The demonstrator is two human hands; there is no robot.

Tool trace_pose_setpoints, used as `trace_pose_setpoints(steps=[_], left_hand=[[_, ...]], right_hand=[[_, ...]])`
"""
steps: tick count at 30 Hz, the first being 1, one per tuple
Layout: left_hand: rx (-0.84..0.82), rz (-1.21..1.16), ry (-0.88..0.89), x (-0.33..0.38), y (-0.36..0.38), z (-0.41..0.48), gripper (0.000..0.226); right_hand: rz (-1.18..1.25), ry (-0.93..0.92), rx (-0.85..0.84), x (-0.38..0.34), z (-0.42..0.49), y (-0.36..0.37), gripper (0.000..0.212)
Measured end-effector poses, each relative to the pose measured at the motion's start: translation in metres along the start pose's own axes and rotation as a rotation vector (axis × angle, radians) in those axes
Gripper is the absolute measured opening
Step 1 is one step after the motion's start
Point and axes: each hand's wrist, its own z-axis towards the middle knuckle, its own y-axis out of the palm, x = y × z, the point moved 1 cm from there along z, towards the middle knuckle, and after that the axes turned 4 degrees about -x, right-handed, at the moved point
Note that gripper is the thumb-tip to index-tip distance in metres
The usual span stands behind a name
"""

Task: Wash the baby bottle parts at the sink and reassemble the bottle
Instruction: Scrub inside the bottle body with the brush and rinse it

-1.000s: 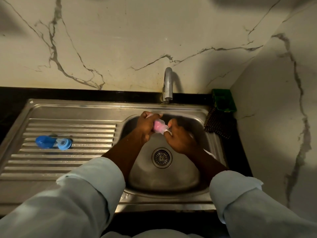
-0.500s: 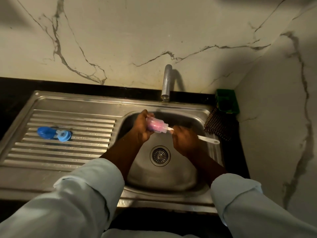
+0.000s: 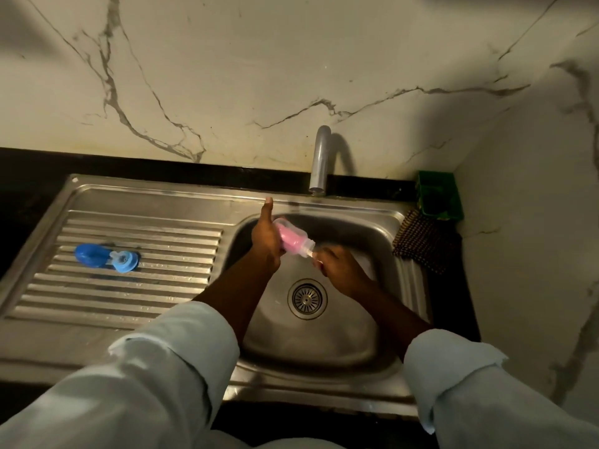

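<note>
Over the steel sink basin [image 3: 363,234] my left hand [image 3: 266,238] grips a clear baby bottle [image 3: 293,239], tilted with its mouth toward the lower right. A pink brush head fills the inside of the bottle. My right hand [image 3: 342,266] holds the white brush handle [image 3: 311,253] just outside the bottle's mouth; most of the handle is hidden in my fist. On the ribbed drainboard [image 3: 136,286] to the left lie the blue bottle cap [image 3: 89,254] and the light-blue collar with teat [image 3: 124,260], touching each other.
The faucet spout [image 3: 319,160] hangs over the basin's back edge; no water stream is visible. A drain strainer [image 3: 307,298] sits in the basin floor. A green holder [image 3: 439,196] and a dark checked cloth [image 3: 421,241] occupy the right corner by the marble wall.
The brush has gone deeper into the bottle, and my right hand has slid up the handle toward the bottle's mouth. My left thumb now sticks up. The view shifted slightly.
</note>
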Motion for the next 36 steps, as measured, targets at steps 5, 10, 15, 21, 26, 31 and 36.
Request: trace_pose_setpoints(steps=[5, 10, 15, 21, 26, 31, 36], left_hand=[[0.086, 0.202, -0.200, 0.014, 0.002, 0.031, 0.099], [-0.126, -0.037, -0.346, 0.016, 0.015, 0.007, 0.076], [-0.138, -0.230, -0.255, 0.004, 0.013, 0.006, 0.064], [-0.318, -0.290, -0.198, 0.002, 0.014, 0.004, 0.056], [-0.018, -0.080, -0.206, 0.008, 0.009, 0.023, 0.066], [-0.180, 0.014, -0.212, 0.005, 0.014, 0.014, 0.070], [-0.228, -0.136, -0.201, 0.008, 0.023, 0.011, 0.059]], right_hand=[[-0.727, -0.493, 0.408, 0.000, -0.006, -0.004, 0.026], [-0.918, -0.385, 0.399, 0.002, -0.007, -0.006, 0.011], [-0.789, -0.370, 0.294, -0.018, -0.018, -0.003, 0.018], [0.293, 0.187, -0.053, -0.024, -0.016, 0.007, 0.037], [-0.490, -0.240, 0.380, -0.011, -0.019, 0.015, 0.022], [-1.017, -0.310, 0.509, -0.005, -0.016, 0.009, 0.020], [-0.967, -0.331, 0.425, -0.018, -0.014, 0.001, 0.029]])
